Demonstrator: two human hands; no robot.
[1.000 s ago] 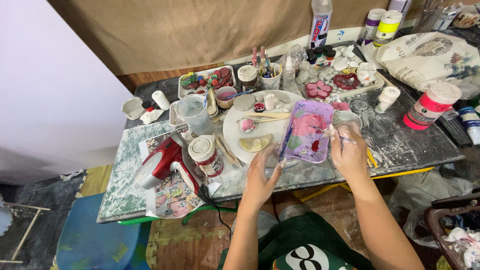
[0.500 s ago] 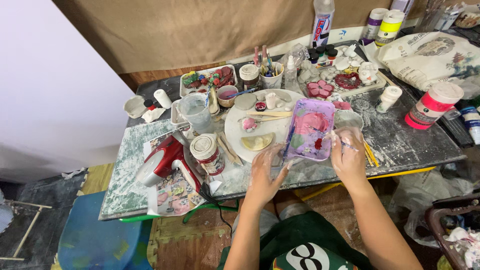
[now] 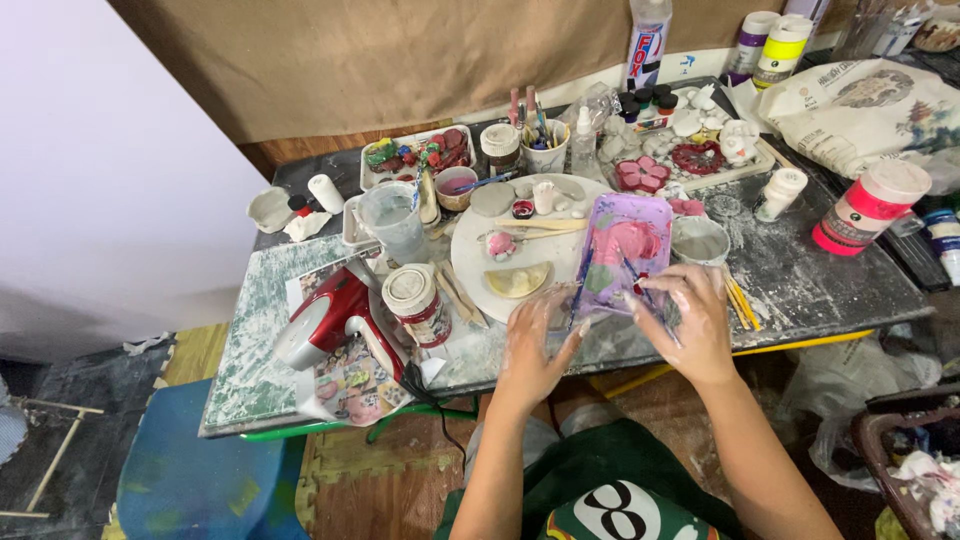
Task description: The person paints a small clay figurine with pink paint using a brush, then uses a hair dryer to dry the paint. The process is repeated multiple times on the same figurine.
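Both hands work at the near edge of a cluttered table (image 3: 820, 290), just right of centre frame. The left hand (image 3: 530, 335) and the right hand (image 3: 690, 320) each grip the lower end of a rectangular purple tray (image 3: 622, 250) painted with pink, red and green patches. The left hand's fingers curl around the lower left corner; the right hand's fingers spread over the lower right corner and edge. The tray is tilted, its far end leaning toward the middle of the table and overlapping the right rim of a round white board (image 3: 480, 270). Both hands carry a pale, dusty coating.

On the round board lie a yellow crescent-shaped piece (image 3: 516, 280), a wooden stick (image 3: 540, 226) and a small pink lump (image 3: 500, 244). Just right of the tray sits a small grey bowl (image 3: 698, 240). Yellow-handled tools (image 3: 740, 298) lie beside the right hand's wrist.

Left of the board stands a white-lidded jar (image 3: 415, 300), with a clear measuring cup (image 3: 392, 218) behind it. A red and white iron (image 3: 325, 322) rests on printed paper at lower left of the table. At the right edge stands a pink tub (image 3: 868, 205) with a white cap. At upper centre of the frame stands a white cup of brushes (image 3: 545, 150).
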